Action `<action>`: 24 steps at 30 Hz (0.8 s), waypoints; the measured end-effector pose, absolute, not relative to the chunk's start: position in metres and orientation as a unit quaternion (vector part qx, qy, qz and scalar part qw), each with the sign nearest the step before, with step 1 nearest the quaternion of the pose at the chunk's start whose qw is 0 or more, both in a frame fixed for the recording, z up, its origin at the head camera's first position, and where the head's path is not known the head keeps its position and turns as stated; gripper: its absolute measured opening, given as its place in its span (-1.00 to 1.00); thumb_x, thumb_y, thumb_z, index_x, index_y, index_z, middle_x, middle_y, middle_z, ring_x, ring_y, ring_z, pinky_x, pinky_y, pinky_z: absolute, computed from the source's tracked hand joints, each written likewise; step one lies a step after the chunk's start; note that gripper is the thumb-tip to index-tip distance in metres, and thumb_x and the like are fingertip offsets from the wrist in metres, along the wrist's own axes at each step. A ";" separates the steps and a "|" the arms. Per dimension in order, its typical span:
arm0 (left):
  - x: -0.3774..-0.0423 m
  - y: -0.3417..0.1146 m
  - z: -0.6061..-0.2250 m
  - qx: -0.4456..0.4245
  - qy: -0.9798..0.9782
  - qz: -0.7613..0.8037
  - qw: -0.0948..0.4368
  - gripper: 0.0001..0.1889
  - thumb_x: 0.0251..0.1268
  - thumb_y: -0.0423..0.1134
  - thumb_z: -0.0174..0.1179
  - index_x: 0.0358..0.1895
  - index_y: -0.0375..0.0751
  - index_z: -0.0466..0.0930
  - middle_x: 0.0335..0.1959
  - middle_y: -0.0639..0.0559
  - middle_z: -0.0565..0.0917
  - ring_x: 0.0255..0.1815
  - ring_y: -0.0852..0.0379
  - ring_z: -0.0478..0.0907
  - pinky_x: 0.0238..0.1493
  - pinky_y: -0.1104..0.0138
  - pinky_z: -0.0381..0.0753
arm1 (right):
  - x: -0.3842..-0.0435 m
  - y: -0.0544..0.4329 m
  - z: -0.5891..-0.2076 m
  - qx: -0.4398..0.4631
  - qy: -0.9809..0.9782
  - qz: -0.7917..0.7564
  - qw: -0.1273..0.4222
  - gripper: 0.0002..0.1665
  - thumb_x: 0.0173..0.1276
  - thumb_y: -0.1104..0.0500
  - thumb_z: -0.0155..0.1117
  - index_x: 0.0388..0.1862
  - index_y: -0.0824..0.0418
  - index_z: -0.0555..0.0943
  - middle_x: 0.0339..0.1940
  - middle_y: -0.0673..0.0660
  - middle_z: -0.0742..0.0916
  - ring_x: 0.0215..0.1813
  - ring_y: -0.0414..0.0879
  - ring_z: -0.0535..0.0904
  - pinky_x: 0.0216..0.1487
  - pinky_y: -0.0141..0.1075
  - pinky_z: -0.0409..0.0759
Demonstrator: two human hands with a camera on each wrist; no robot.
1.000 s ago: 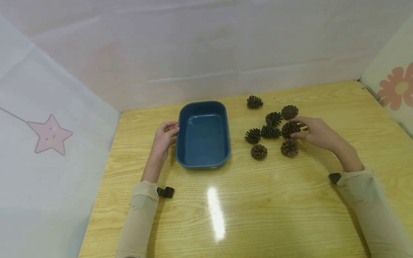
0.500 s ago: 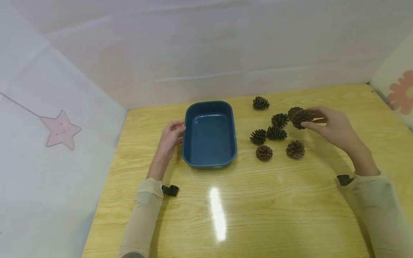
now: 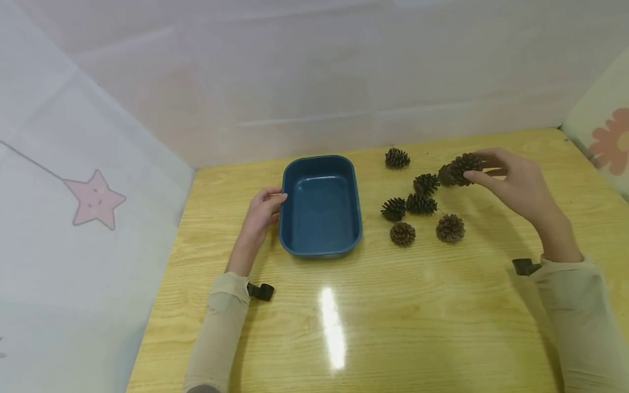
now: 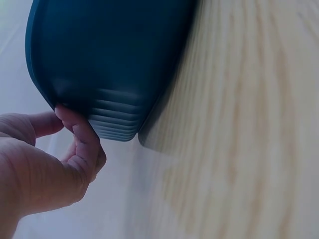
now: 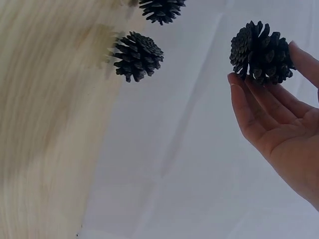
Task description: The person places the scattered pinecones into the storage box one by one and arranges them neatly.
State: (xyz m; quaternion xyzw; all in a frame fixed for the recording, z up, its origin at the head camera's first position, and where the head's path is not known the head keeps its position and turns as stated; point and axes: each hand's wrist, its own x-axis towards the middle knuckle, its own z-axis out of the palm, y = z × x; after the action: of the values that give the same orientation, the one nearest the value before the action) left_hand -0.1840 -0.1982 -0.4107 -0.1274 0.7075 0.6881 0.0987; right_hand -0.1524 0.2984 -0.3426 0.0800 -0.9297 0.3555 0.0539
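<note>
My left hand (image 3: pixel 262 213) is at the left side of a blue rectangular dish (image 3: pixel 321 255), thumb tip at its rim and fingers bent against the outer wall. In the left wrist view, the dish's outer wall (image 4: pixel 114 59) fills the upper part. A brown pine cone (image 3: pixel 467 168) is pinched between the thumb and fingers of my right hand (image 3: pixel 518 183). Another cone (image 3: pixel 445 176) lies right against it and is partly covered in the head view. In the right wrist view, the fingertips hold the scaly cone (image 5: pixel 269 57) from below and the side.
Left of the right hand, several pine cones lie on the wooden table (image 3: pixel 417 316), among them a dark one (image 3: pixel 421 203) and a rounder one (image 3: pixel 450 228). One cone (image 3: pixel 397 158) lies near the back edge. White cloth walls (image 3: pixel 314 82) surround the table.
My right hand has lifted the pine cone from among the others and carried it toward the back, up to another cone, which has shifted slightly. The left hand stays at the dish.
</note>
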 end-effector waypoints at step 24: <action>-0.182 -0.197 -0.414 -0.120 0.684 0.712 0.105 -0.86 0.57 -0.22 0.19 -0.07 -0.19 0.45 -0.36 0.07 0.54 -0.49 0.23 0.51 -0.46 0.43 0.44 | -0.162 0.270 -0.330 0.088 -0.918 0.382 0.066 -0.34 0.52 -0.10 0.33 0.45 0.18 0.50 0.30 0.34 0.64 0.15 0.32 0.61 -0.15 -0.50 0.39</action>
State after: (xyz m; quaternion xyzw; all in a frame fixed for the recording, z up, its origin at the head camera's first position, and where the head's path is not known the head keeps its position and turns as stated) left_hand -0.1821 -0.1970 -0.4144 -0.1196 0.6841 0.7118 0.1051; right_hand -0.1619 0.2698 -0.3302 0.0877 -0.9178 0.3816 0.0663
